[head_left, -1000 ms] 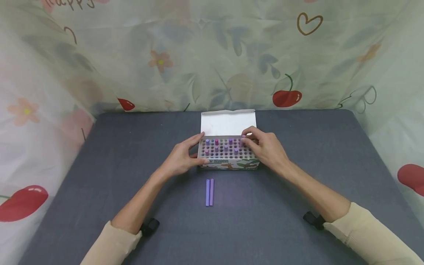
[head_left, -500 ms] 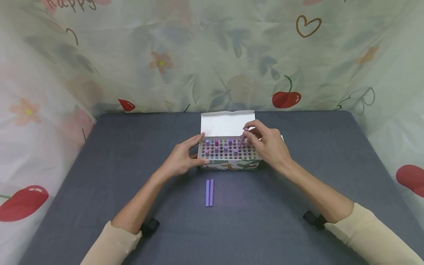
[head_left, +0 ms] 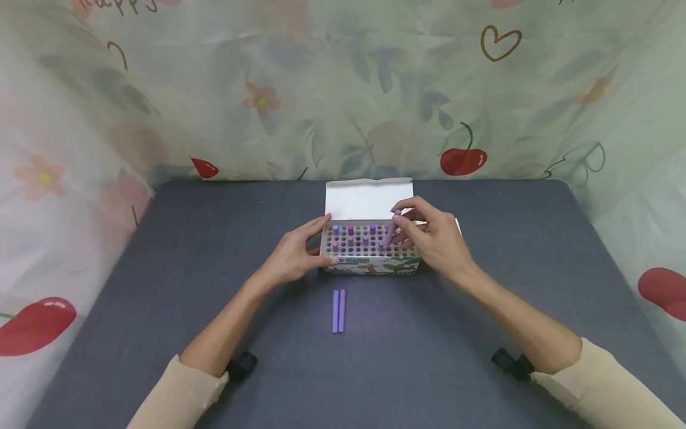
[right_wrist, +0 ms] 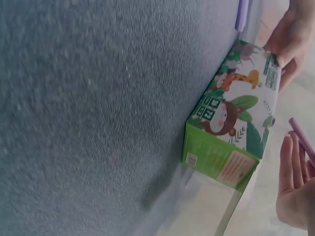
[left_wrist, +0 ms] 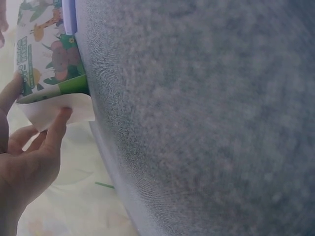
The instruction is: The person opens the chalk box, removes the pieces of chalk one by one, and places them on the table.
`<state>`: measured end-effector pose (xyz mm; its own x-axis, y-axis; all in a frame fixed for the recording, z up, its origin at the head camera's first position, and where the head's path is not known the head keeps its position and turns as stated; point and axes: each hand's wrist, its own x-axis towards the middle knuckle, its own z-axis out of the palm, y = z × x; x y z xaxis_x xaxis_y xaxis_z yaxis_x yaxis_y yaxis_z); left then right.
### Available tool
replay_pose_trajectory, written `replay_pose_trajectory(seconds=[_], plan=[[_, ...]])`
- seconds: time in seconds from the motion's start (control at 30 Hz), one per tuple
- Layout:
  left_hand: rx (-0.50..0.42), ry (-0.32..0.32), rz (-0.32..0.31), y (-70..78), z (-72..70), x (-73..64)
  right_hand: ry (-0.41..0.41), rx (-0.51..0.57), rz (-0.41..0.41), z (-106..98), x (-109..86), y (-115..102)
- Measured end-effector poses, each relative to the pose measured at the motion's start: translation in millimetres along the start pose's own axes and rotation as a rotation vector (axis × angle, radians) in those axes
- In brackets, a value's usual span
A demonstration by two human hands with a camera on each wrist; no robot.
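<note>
A printed cardboard box [head_left: 370,268] stands on the table, its white lid [head_left: 370,199] raised at the back. Its top is a grid of small holes, with several purple and pink sticks poking up. My left hand [head_left: 293,253] holds the box's left end, thumb at the front and fingers spread along the side. Above the right part of the grid, my right hand [head_left: 439,238] pinches a plain purple crayon-like stick [head_left: 392,229], tilted, between thumb and fingertips. In the right wrist view, this stick [right_wrist: 301,137] is apart from the box. The head view does not show whether its lower end touches the grid.
Two more purple sticks [head_left: 339,311] lie side by side on the dark grey table [head_left: 407,357], in front of the box. A patterned cloth [head_left: 343,107] hangs behind the table's back edge. A side flap [head_left: 457,225] of the box shows behind the right hand.
My right hand has lifted slightly, drawing the purple stick up from the grid, and its lower end has swung toward the front. The left hand and the box have stayed put.
</note>
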<state>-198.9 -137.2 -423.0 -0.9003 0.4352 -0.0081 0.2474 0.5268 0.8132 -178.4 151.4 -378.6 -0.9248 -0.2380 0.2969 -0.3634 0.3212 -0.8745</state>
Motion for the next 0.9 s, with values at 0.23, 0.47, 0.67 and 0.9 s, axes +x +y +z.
replay_pose_trajectory(seconds=[0.23, 0.47, 0.67, 0.9], plan=[[0.005, 0.0, -0.005, -0.6, -0.2, 0.2, -0.047, 0.106, 0.064, 6.9, -8.7, -1.0], [0.012, -0.002, -0.006, -1.0, 0.2, -0.1, -0.092, 0.182, 0.154, 16.6, -19.7, 3.7], [0.005, -0.001, -0.004, 0.0, 0.2, -0.3, -0.136, 0.234, 0.233, 26.4, -27.8, 6.6], [0.008, -0.002, -0.006, 0.3, 0.2, -0.4, -0.163, 0.28, 0.291, 37.6, -34.6, 7.3]])
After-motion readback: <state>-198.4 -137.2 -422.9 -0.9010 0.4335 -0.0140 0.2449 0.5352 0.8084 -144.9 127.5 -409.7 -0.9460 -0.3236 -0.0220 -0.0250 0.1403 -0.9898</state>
